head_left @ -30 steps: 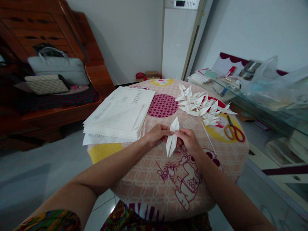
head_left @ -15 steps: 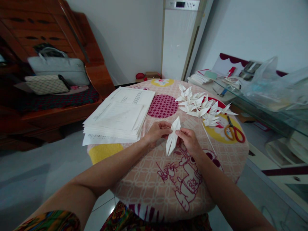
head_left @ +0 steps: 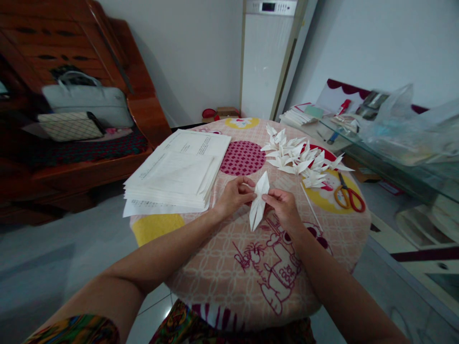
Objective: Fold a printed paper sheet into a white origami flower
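A long, pointed piece of folded white paper (head_left: 258,203) is held upright over the table, split lengthwise at its lower end. My left hand (head_left: 234,195) pinches its left edge between thumb and fingers. On the opposite edge, my right hand (head_left: 285,206) grips it the same way, thumb on the front. Fingers behind the paper are partly hidden. Beyond my hands lies a heap of folded paper cranes (head_left: 296,155). Scissors (head_left: 348,197) with orange-red handles rest to the right, and a thin white stick (head_left: 311,207) lies between them and my right hand.
A thick stack of printed paper sheets (head_left: 175,167) sits on the left of the round cloth-covered table (head_left: 222,282). To the right stands a glass shelf (head_left: 394,167) with a plastic bag (head_left: 398,124). A wooden bench (head_left: 143,114) holds a grey handbag (head_left: 89,102).
The folded paper has turned slightly more upright and shifted a little to the right. My left hand's fingers have lifted slightly, while both hands keep their grip.
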